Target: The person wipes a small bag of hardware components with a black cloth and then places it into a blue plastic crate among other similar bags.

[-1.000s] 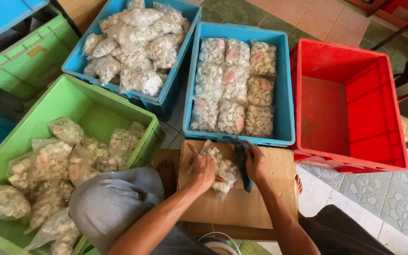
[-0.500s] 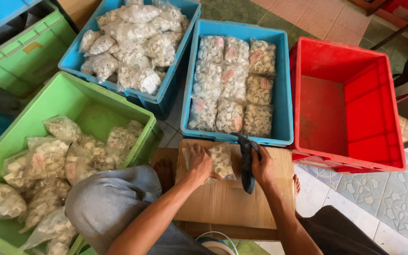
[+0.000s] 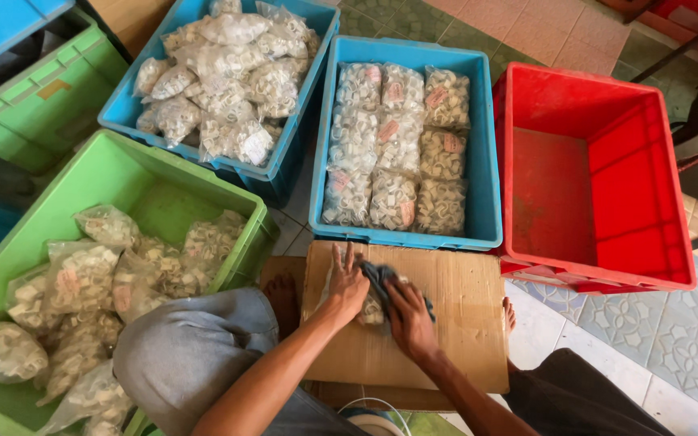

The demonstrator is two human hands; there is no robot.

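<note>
A clear plastic bag of small pale pieces point(image 3: 371, 308) lies on a brown cardboard sheet point(image 3: 454, 323) in front of me. My left hand point(image 3: 347, 284) lies flat on its left side with fingers spread. Gripping a dark cloth point(image 3: 383, 278), my right hand point(image 3: 408, 316) presses it onto the bag. The bag is mostly hidden under both hands.
Beyond the cardboard stands a blue crate point(image 3: 488, 169) with neat rows of filled bags. Another blue crate point(image 3: 127, 113) holds loose bags at the back left. A green crate point(image 3: 123, 173) with bags is on my left, a red crate point(image 3: 591, 186) on the right.
Both hands have shifted left over the bag. The dark cloth, held upright beside the bag before, now lies pressed on top of it under my right hand.
</note>
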